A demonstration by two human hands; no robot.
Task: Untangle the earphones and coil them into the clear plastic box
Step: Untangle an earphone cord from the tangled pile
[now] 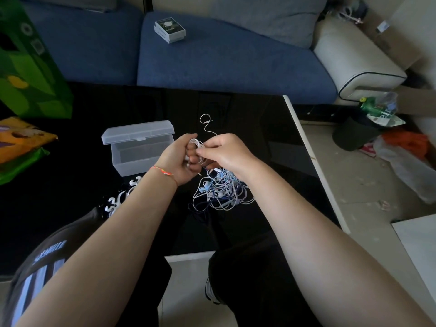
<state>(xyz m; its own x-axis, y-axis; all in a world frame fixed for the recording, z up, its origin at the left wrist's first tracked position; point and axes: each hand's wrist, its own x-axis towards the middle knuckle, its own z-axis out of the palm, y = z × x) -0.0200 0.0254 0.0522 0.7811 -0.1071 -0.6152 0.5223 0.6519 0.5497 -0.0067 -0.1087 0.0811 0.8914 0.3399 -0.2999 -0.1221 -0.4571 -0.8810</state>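
Your left hand (181, 159) curls round a coiled white earphone cable (197, 147); your right hand (226, 154) pinches it. Tangled white-and-blue earphones (221, 190) lie under your right wrist on the glossy black table (271, 147). Open clear plastic box (139, 147) just left of your left hand; blue fabric sofa (224, 57) beyond.

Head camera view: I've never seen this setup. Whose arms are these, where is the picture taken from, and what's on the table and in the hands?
There is no machine: a person wears one camera on the head, looking down at their own arms. The left hand holds a white earphone cable coiled round its fingers; the right hand pinches the same cable. Below them a tangled pile of earphones lies on the black table. The clear plastic box stands open at the left, apparently with nothing in it yet.
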